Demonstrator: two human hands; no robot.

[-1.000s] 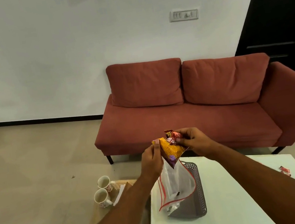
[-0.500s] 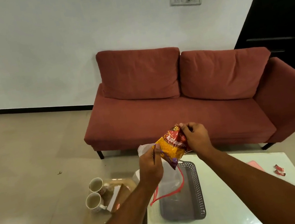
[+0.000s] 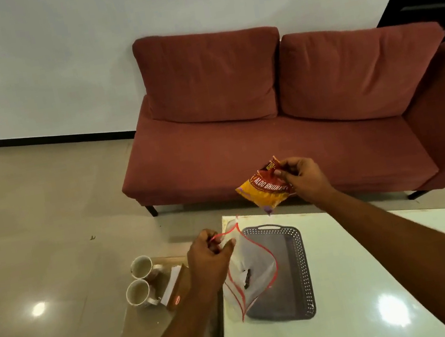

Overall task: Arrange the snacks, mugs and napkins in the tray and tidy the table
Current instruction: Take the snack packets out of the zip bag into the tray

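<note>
Pale floor tiles run up to a white wall, with a red sofa (image 3: 282,128) at the far side and a white counter (image 3: 353,279) near the right. Far left of the counter, on a low wooden stand (image 3: 143,331) on the floor, sit two mugs (image 3: 139,282) and, just beside them, what looks like a napkin box (image 3: 174,288); none of these is in the tray so far. Next comes the left hand (image 3: 210,259), pinching the red-edged mouth of a clear zip bag (image 3: 248,270) that hangs over the near-left part of the grey perforated tray (image 3: 288,245); a small dark thing sits inside the bag, too small to name. To the right and higher, the right hand (image 3: 303,178) grips a red and yellow snack packet (image 3: 266,190) by its top edge, held in the air above the tray's far end, touching nothing else. Judging from this, the tray is bare of goods, so the work is at its start: the packet has yet to be laid down, then mugs and napkins fetched across, and the bag cleared away.
</note>
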